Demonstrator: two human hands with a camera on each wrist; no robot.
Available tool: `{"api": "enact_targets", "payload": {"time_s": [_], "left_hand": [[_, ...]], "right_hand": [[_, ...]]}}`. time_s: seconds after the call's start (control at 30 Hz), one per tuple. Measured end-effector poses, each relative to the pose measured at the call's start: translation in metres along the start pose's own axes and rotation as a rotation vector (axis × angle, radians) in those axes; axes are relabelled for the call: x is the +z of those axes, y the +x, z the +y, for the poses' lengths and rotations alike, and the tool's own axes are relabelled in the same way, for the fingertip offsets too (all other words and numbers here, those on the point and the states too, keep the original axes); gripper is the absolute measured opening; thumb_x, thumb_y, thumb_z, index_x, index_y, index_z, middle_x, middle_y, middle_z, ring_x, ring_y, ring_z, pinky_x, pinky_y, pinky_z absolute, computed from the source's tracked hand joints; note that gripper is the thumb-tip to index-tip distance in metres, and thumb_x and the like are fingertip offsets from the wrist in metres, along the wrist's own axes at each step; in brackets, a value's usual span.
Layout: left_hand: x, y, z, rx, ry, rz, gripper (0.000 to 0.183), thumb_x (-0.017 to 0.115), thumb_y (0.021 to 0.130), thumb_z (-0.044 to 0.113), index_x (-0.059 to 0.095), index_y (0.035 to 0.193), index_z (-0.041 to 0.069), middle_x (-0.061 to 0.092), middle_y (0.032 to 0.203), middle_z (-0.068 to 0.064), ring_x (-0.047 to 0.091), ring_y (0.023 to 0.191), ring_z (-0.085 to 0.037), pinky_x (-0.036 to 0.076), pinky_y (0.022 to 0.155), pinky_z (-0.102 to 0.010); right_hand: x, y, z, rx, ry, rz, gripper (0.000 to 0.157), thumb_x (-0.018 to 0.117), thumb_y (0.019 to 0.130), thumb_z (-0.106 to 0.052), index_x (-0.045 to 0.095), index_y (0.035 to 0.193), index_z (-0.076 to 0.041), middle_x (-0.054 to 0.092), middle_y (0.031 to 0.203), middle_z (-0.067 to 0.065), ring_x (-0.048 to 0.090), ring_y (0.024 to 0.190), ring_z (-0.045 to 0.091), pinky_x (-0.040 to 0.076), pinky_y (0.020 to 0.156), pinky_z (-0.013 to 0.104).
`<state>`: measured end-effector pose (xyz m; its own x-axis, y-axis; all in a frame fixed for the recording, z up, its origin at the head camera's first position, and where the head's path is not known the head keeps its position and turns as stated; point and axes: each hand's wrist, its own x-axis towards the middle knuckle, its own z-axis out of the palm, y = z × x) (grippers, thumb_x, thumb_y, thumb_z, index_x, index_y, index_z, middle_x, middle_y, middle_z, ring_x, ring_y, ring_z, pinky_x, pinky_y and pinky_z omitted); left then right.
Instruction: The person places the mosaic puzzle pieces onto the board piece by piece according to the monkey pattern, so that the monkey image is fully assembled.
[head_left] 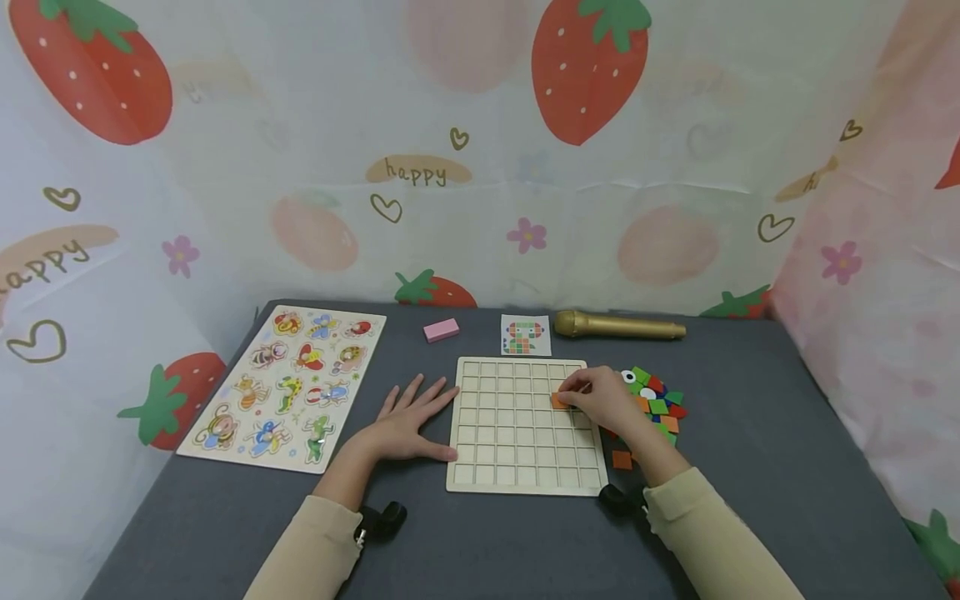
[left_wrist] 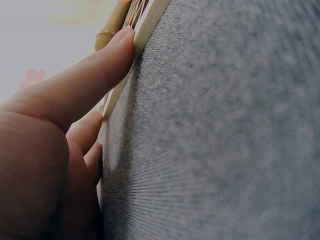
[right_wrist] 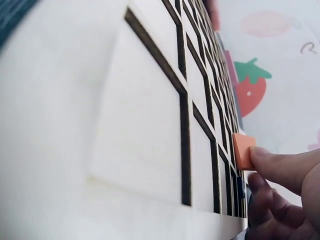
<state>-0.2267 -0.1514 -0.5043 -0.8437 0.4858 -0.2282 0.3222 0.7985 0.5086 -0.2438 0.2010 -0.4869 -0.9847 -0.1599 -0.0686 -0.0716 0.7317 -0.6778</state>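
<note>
A pale wooden grid board (head_left: 517, 487) lies flat on the table. My left hand (head_left: 405, 429) spreads its fingers at the board's left edge; the thumb and a fingertip touch that edge, as the thumb (left_wrist: 100, 70) shows in the left wrist view. My right hand (head_left: 603, 400) pinches an orange square tile (head_left: 559, 401) over the upper right part of the grid. In the right wrist view the same orange tile (right_wrist: 244, 151) stands tilted at the board's surface, the thumb on its face. Whether it touches the grid I cannot tell.
Several coloured tiles (head_left: 660, 407) are heaped right of the board, partly behind my right hand; one orange tile (head_left: 622, 460) lies nearer. Behind the board are a small pattern card (head_left: 526, 335), a pink block (head_left: 441, 331) and a gold microphone-shaped object (head_left: 622, 326). An insect picture board (head_left: 288, 387) lies left.
</note>
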Motion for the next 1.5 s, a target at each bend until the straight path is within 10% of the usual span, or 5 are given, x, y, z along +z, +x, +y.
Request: {"api": "enact_targets", "payload": {"time_s": [0.67, 1.5], "left_hand": [[0.000, 0.000, 0.000, 0.000, -0.011, -0.002, 0.104, 0.074, 0.077, 0.069, 0.022, 0.162, 0.037, 0.011, 0.171, 0.005, -0.009, 0.158, -0.030, -0.009, 0.123, -0.060], [-0.001, 0.001, -0.002, 0.001, -0.010, -0.008, 0.104, 0.074, 0.077, 0.069, 0.022, 0.162, 0.036, 0.011, 0.171, 0.005, -0.010, 0.158, -0.031, -0.010, 0.122, -0.061]], "right_hand": [[0.001, -0.002, 0.001, -0.013, -0.025, 0.011, 0.013, 0.075, 0.093, -0.023, 0.079, 0.101, -0.014, 0.073, 0.091, 0.001, 0.062, 0.079, 0.017, 0.052, 0.069, 0.031], [-0.062, -0.026, 0.040, 0.050, -0.024, 0.117, 0.026, 0.070, 0.097, -0.027, 0.074, 0.117, -0.010, 0.073, 0.106, 0.011, 0.064, 0.088, 0.025, 0.052, 0.064, 0.034]]}}
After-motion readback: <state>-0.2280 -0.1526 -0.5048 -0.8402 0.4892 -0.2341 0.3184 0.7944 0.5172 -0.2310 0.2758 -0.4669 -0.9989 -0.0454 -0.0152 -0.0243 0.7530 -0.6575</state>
